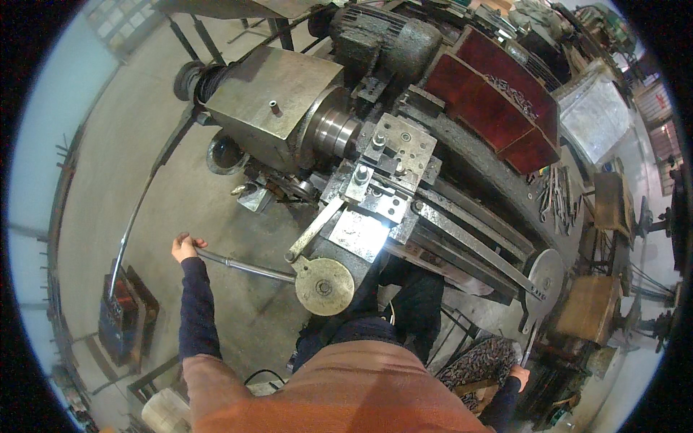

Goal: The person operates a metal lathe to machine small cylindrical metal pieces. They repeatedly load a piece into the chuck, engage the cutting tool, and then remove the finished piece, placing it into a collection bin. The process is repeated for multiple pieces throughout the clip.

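My left hand (187, 246) is closed round the end of a long metal lever (245, 268). That lever runs right to a round brass-coloured disc (324, 286) at the near side of the lathe. At the lower right, my right hand (519, 374) grips another lever (530, 344), which hangs from a grey disc (546, 273) at the end of the bed. Between the two, the tool slide (401, 155) with its bolted blocks stands close to the round steel chuck (336, 133). Whether a workpiece sits in the chuck is too small to tell.
Behind the slide stands a dark red metal bin (469, 94) with small metal pieces. Several wrenches (556, 195) lie to its right. A heap of small parts (480, 361) is beside my right forearm. An electric motor (386, 40) sits behind the headstock (271, 90).
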A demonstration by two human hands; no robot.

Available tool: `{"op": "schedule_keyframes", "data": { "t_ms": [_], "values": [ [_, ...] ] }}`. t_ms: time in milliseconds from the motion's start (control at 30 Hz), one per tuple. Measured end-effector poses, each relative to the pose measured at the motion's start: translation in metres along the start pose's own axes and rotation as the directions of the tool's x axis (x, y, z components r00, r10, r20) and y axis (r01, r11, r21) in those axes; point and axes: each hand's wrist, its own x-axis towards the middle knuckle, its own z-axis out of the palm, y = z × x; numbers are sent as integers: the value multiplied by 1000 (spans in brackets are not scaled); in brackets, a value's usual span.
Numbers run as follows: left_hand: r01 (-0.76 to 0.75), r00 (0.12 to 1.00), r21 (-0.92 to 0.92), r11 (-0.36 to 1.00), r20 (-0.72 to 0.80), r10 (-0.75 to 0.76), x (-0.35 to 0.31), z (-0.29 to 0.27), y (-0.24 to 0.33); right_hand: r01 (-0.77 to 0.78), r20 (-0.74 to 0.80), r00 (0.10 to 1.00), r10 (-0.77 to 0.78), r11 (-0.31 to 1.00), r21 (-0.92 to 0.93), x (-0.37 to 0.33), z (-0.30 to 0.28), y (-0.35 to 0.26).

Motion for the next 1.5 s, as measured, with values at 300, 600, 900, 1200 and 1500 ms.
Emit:
{"op": "schedule_keyframes", "data": {
  "t_ms": [300,600,900,1200,1500],
  "values": [
    [6,1000,-58,998,17,-5,16,-4,-11,22,-12,1000,-21,999,32,21,7,10],
    [-62,997,-161,985,34,68,11,-19,-15,47,-17,999,-46,998,44,12,7,7],
    [9,993,-126,992,-112,-23,-10,-24,-20,44,-78,996,-43,999,21,10,22,17],
    [35,995,-113,993,-85,-45,-3,-1,-2,13,19,1000,-14,998,57,-24,-4,3],
    [54,997,-169,984,-48,-63,-18,0,14,3,-130,991,-1,1000,19,29,7,18]
  ]
}}
